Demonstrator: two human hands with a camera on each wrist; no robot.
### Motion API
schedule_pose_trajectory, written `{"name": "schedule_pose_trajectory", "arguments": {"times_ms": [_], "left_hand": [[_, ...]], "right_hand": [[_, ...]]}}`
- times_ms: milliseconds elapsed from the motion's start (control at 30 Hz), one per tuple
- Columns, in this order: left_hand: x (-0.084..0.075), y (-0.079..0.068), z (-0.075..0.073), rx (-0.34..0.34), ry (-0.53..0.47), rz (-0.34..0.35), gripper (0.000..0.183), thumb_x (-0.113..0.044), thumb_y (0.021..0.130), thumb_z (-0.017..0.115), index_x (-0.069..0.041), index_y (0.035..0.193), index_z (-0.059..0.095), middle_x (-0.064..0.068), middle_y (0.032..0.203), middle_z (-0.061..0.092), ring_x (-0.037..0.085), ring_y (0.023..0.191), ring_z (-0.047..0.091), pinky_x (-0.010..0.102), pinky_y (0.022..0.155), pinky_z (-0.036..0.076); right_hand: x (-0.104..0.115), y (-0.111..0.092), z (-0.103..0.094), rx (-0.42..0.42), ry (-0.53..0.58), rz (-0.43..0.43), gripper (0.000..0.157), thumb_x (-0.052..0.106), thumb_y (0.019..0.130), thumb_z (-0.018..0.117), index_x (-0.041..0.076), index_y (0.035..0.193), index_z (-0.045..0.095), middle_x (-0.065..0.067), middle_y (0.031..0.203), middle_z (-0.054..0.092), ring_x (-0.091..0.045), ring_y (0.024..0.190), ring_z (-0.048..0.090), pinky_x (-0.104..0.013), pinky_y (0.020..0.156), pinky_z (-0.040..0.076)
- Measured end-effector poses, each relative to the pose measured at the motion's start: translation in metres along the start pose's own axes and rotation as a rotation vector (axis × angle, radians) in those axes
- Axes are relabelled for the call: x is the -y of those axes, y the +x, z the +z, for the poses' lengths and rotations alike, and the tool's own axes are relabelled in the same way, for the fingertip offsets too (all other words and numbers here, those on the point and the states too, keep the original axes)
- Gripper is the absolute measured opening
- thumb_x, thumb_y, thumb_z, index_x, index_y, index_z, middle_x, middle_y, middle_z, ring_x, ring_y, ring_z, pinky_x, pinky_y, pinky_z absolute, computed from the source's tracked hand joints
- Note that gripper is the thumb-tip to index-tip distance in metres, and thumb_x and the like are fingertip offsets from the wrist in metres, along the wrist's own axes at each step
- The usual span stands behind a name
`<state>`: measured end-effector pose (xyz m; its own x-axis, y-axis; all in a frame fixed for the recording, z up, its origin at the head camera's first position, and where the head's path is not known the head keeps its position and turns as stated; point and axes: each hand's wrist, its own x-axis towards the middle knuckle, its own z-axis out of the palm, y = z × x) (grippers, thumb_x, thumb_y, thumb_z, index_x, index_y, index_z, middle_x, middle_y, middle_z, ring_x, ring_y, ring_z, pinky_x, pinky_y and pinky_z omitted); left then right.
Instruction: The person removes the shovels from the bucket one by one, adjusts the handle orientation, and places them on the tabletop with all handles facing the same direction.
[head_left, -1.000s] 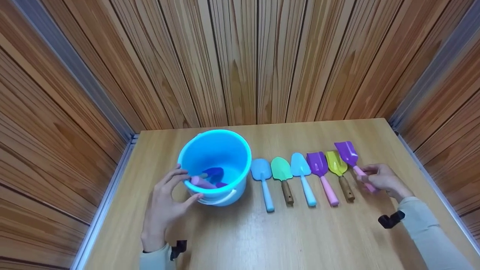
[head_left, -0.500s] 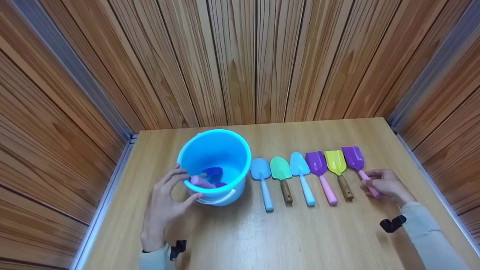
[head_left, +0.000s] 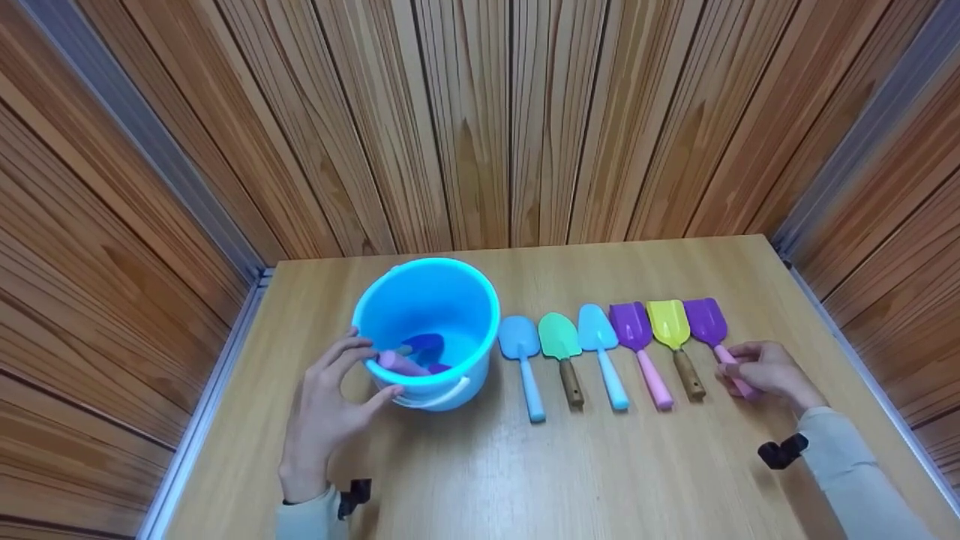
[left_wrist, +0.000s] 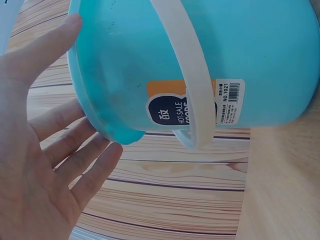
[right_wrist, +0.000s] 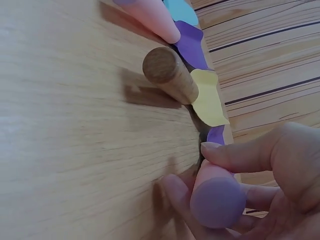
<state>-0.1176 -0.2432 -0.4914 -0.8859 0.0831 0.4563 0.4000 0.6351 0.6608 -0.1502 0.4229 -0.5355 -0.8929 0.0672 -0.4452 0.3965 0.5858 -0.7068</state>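
Purple-bladed and pink-handled, the end shovel (head_left: 707, 322) lies just right of the yellow shovel (head_left: 670, 322), slanting far-left to near-right, and I have the nearer right hand (head_left: 771, 371) pinching its handle in the fingers, the left hand (head_left: 324, 416) spread at the rim of the bucket (head_left: 427, 292).

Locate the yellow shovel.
In the head view, the yellow shovel lies on the right side of the table, between two purple shovels, one held by the right hand.
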Motion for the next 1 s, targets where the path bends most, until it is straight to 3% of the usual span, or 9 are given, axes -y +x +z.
{"name": "schedule_pose_trajectory", "arguments": {"times_ms": [233, 500, 867, 1000], "left_hand": [[0.000, 0.001, 0.001, -0.002, -0.002, 0.006, 0.060, -0.054, 0.081, 0.091, -0.021, 0.128, 0.077, 0.002, 0.142, 0.070, 0.027, 0.147, 0.056, 0.054, 0.111, 0.053], [0.002, 0.000, 0.001, -0.006, -0.003, 0.041, 0.060, -0.051, 0.080, 0.093, -0.018, 0.128, 0.077, 0.006, 0.142, 0.070, 0.029, 0.146, 0.057, 0.054, 0.111, 0.053], [0.002, -0.001, 0.000, -0.012, -0.007, 0.031, 0.059, -0.050, 0.079, 0.093, -0.019, 0.127, 0.078, 0.003, 0.141, 0.071, 0.029, 0.146, 0.057, 0.055, 0.111, 0.053], [0.000, 0.003, 0.002, -0.008, 0.001, 0.033, 0.059, -0.053, 0.080, 0.092, -0.020, 0.127, 0.078, -0.001, 0.141, 0.071, 0.028, 0.146, 0.057, 0.054, 0.110, 0.053]], "right_hand": [[0.001, -0.003, 0.000, -0.031, -0.120, -0.024, 0.073, 0.036, 0.104, 0.071, -0.014, 0.149, 0.043, -0.029, 0.130, 0.054, -0.029, 0.104, 0.056, -0.028, 0.072, 0.053], [0.014, -0.001, 0.001, -0.064, -0.203, -0.040, 0.060, 0.022, 0.102, 0.069, -0.015, 0.144, 0.048, -0.031, 0.123, 0.061, -0.034, 0.105, 0.061, -0.032, 0.080, 0.054], [0.044, -0.004, 0.004, -0.085, -0.203, -0.080, 0.058, 0.018, 0.103, 0.067, -0.012, 0.148, 0.046, -0.027, 0.126, 0.059, -0.037, 0.109, 0.057, -0.037, 0.087, 0.053], [0.056, -0.007, 0.005, -0.096, -0.226, -0.158, 0.057, 0.012, 0.101, 0.067, -0.014, 0.148, 0.047, -0.034, 0.133, 0.056, -0.044, 0.115, 0.057, -0.048, 0.093, 0.058]]}}
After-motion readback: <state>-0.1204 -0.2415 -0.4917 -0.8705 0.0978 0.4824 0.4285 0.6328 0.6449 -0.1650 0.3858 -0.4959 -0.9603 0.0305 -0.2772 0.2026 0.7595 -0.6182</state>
